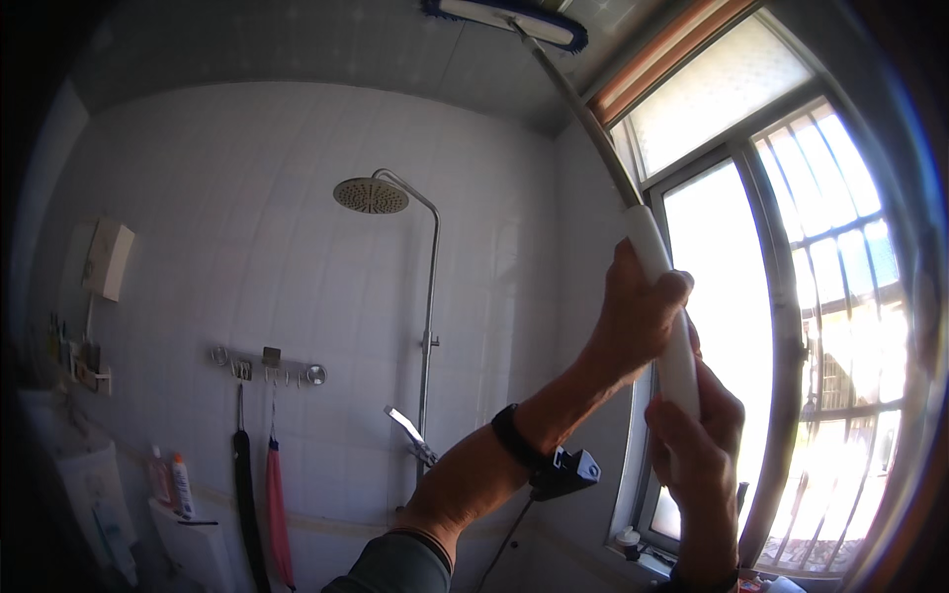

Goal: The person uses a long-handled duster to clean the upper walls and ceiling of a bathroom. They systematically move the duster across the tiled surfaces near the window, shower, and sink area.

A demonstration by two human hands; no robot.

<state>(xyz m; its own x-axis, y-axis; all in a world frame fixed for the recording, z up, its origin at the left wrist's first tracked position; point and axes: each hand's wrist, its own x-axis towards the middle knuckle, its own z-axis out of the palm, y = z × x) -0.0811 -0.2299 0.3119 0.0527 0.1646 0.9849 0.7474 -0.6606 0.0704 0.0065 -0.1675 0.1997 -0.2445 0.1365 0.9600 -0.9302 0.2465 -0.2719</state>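
Note:
Both my hands grip a long flat mop (583,111), its metal pole slanting up and to the left. My left hand (638,308) is closed round the upper part of the white handle sleeve (678,368). Lower down, near the window, my right hand (698,435) wraps the bottom of that same sleeve. At the top of the view the blue-fringed mop head (509,18) is raised to the grey ceiling panels (395,49); its upper edge is cut off, and I cannot tell how firmly it touches. A black band with a small device (563,474) circles my left wrist.
A round shower head (371,196) on a curved pipe stands out from the tiled wall, with a hand shower (407,427) below. Barred windows (840,296) are close on the right. Left, a hook rail (297,374) carries a black and a red hanging item; bottles (182,484) stand nearby.

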